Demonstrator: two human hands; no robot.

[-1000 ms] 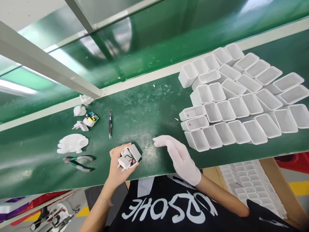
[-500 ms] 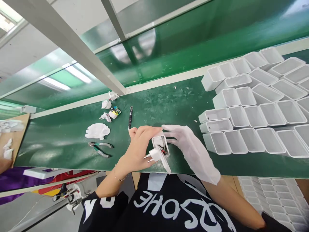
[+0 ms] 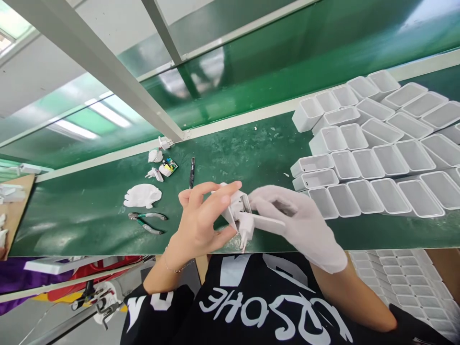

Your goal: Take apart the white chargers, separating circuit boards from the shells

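Note:
My bare left hand grips a small white charger housing, its open end turned towards me. A white plug cover with a two-pin plug sits at that open end, its flat plate pointing right and its pins downward. My right hand, in a white glove, is closed with its fingers bent. Its fingertips reach the housing's right edge, and the far end of the cover lies against the glove. The glove partly hides the grip. Inside the housing, details are too small to make out.
To the left lie cutting pliers, a white glove, a circuit board and several white plug parts. Black tweezers lie beyond my left hand. Rows of open white housings stand at right. A metal post slants above.
The plug cover has swung from hanging downward to pointing right, its pins now down. My right fingers have bent from nearly straight. My left hand has turned the housing slightly.

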